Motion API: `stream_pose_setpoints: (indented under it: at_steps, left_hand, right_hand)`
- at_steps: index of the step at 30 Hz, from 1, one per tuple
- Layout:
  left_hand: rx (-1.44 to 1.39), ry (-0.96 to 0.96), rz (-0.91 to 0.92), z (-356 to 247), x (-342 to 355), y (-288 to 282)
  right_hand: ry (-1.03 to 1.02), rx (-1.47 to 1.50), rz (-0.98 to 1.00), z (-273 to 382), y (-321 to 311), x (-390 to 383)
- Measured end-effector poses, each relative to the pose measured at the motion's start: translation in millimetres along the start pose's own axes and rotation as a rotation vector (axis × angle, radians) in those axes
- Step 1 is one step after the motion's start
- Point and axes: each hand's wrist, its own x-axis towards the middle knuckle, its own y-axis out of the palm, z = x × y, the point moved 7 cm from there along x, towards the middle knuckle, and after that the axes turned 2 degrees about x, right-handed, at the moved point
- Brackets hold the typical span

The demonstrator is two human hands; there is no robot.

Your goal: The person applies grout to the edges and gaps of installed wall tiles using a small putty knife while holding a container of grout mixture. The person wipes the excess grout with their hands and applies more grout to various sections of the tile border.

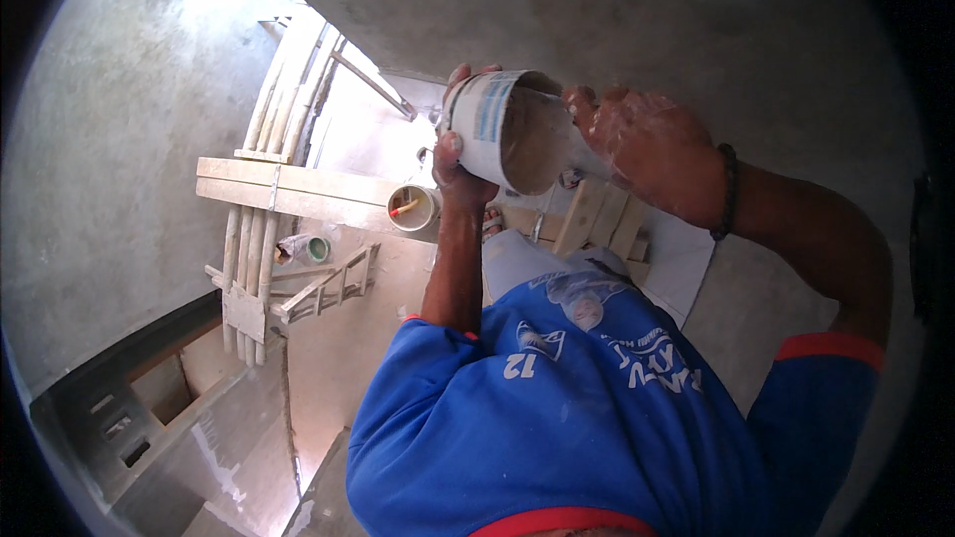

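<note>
My left hand (462, 161) is wrapped round a white plastic tub (476, 124) with faded blue print, its fingers at the base and side. The tub is tipped with its mouth toward the right, and pale, wet-looking paste coats its inside. At that mouth, my right hand (652, 144) is closed, smeared with the same whitish stuff. Something pale and flat, blurred, shows between its fingers and the tub; its kind I cannot make out. A dark bracelet (728, 192) circles my right wrist.
Below stands a pail (430, 223) with a yellow and red handle inside, beside a wooden plank (298, 189). Bamboo poles (261, 239), a small wooden frame (333, 283) and a tipped container with a green interior (317, 250) lie left. A grey wall (796, 70) rises close by.
</note>
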Motion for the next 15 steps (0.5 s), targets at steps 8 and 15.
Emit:
stream_pose_setpoints:
  at_steps: [8, 15]
  left_hand:
    - [0.18, 0.053, 0.058, -10.2, 4.0, 8.0]
    - [0.154, 0.06, 0.086, -6.3, 2.1, 8.6]
  right_hand:
    - [0.079, 0.379, 0.283, -1.3, 66.3, -16.1]
    - [0.021, 1.118, 0.277, 29.8, 87.3, -32.4]
